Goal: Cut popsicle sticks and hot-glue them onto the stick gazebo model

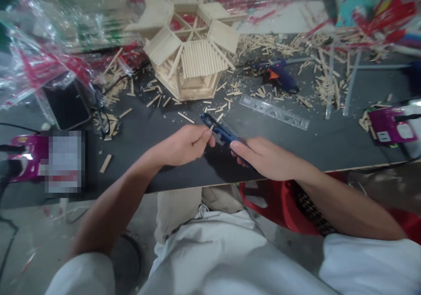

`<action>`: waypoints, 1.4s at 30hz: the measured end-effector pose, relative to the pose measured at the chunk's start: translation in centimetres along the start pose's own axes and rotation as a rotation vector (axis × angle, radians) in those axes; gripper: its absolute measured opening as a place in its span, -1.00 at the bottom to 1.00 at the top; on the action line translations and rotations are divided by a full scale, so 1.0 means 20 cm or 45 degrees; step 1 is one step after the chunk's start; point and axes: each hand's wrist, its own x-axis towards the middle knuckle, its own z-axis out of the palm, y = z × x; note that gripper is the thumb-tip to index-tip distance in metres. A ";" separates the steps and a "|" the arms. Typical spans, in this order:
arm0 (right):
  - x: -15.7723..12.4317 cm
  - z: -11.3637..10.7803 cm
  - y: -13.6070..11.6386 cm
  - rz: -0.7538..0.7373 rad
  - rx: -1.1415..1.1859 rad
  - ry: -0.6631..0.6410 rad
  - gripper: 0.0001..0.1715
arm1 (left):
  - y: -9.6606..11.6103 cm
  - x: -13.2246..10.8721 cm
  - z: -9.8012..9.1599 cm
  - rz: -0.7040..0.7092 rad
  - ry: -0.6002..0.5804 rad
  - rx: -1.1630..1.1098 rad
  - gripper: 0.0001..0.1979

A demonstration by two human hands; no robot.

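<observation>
My right hand (263, 156) grips a pair of blue cutters (219, 130) by the handles, its jaws pointing up and left over the dark table (329, 141). My left hand (186, 145) pinches a small wooden stick piece (212, 127) and holds it at the cutter jaws. Behind them stands a hexagonal model pavilion (192, 49) built of wooden sticks, with slatted roof panels.
Cut stick bits (184, 117) litter the table. A clear ruler (274, 112) and a blue and orange glue gun (278, 74) lie at the right. A phone (67, 106), clear plastic wrap (49, 31), purple devices (391, 126) and a red chair (283, 207) surround me.
</observation>
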 end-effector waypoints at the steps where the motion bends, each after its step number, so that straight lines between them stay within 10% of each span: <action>1: 0.00 -0.01 0.00 0.016 0.032 -0.069 -0.18 | 0.01 -0.01 0.02 -0.051 -0.020 0.029 -0.65; 12: -0.05 0.04 -0.13 -0.135 -0.417 -0.416 -0.35 | 0.10 -0.26 0.27 -0.599 -0.111 0.453 -0.74; 42: -0.04 0.02 -0.19 0.093 -0.760 -0.098 -0.01 | 0.07 -0.27 0.42 -0.630 0.371 0.313 -0.76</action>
